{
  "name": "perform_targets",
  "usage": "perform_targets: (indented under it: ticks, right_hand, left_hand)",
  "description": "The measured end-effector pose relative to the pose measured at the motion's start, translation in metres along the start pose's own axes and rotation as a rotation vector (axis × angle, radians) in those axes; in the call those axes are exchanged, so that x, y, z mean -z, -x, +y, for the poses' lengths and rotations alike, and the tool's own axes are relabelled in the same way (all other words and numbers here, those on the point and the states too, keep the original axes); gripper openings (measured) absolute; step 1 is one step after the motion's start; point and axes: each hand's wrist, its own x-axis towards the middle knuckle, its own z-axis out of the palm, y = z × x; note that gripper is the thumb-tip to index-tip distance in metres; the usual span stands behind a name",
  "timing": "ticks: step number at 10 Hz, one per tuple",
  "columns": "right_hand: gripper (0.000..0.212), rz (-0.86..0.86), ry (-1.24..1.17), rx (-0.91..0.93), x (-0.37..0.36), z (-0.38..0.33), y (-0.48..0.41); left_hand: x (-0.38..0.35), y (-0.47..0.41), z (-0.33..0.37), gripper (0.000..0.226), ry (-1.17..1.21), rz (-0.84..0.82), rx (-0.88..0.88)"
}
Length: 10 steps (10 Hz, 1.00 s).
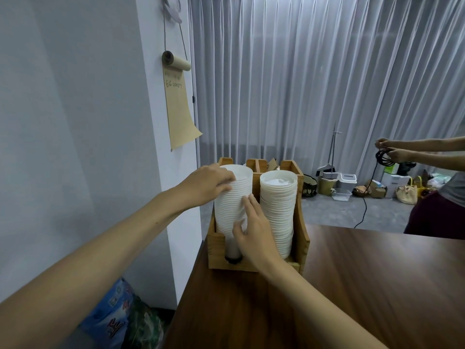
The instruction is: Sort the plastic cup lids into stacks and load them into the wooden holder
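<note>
A wooden holder (303, 238) stands at the far left end of the brown table (352, 285). It carries two tall stacks of plastic lids. The left stack (232, 202) is white and the right stack (278, 210) is cream. My left hand (208, 183) grips the upper left side of the white stack, fingers curled over its rim. My right hand (253, 231) lies against the lower front of the same stack, thumb and fingers spread round it. A dark-tipped peg (232, 255) shows under the white stack.
Behind the stacks the holder has smaller wooden compartments (261, 166). A wall with a hanging paper scroll (178, 107) is just left. Another person's hands (392, 149) hold a black cable coil at the right. Bins and bags lie on the floor by the curtain.
</note>
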Motion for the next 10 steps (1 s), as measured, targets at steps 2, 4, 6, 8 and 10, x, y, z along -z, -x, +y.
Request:
perform_targets:
  ticks: [2,4,6,8,10]
  right_hand:
    - [0.066,-0.025,0.009,-0.009,0.003,-0.001,-0.002]
    - [0.066,-0.082,-0.010,-0.025,0.014,-0.005,-0.003]
    - [0.063,-0.127,0.023,-0.019,0.025,-0.013,-0.003]
    - [0.057,-0.179,0.078,-0.025,0.038,-0.016,0.001]
    - [0.046,-0.227,0.089,-0.023,0.063,-0.016,-0.006]
  left_hand:
    - [0.001,0.000,0.003,0.031,0.031,-0.021,0.005]
    - [0.001,0.000,0.009,0.031,0.018,-0.015,0.007]
    - [0.000,0.002,0.013,0.030,-0.043,0.029,0.011]
    - [-0.003,0.010,0.019,0.032,-0.146,0.102,-0.022]
    - [0.005,0.001,0.018,0.037,-0.113,-0.014,0.011]
